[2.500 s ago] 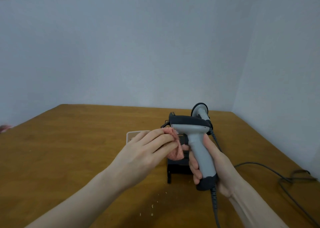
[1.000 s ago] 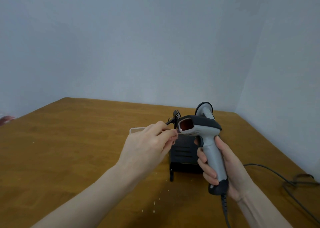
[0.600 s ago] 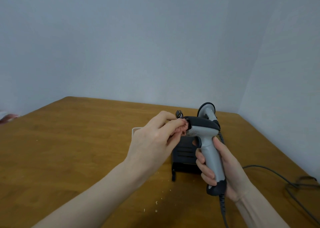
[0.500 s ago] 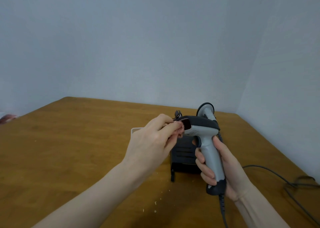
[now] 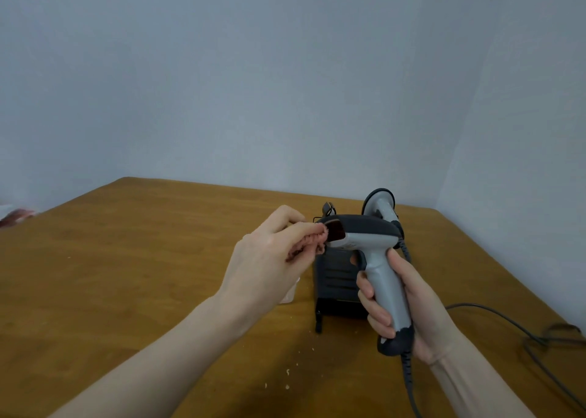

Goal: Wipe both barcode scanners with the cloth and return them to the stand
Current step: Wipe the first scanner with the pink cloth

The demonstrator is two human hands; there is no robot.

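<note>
Wooden worktop (image 5: 133, 268) carries a black stand (image 5: 339, 286), with a second scanner (image 5: 380, 203) upright behind it and a grey cable (image 5: 507, 328) trailing right. Right hand (image 5: 412, 309), grip closed around the handle, holds the grey barcode scanner (image 5: 374, 259) above the stand, window facing left. Left hand (image 5: 269, 259) pinches the bunched pink cloth (image 5: 312, 243), touching the window's left edge.

Place: plain indoor room, bare corner; kind uncertain, maybe office or shop back room.
Walls: blank pale grey-blue wall (image 5: 253, 84).
Surface: wooden tabletop (image 5: 126, 275).
Gear: corded barcode scanner (image 5: 377, 259), black stand (image 5: 336, 284).
</note>
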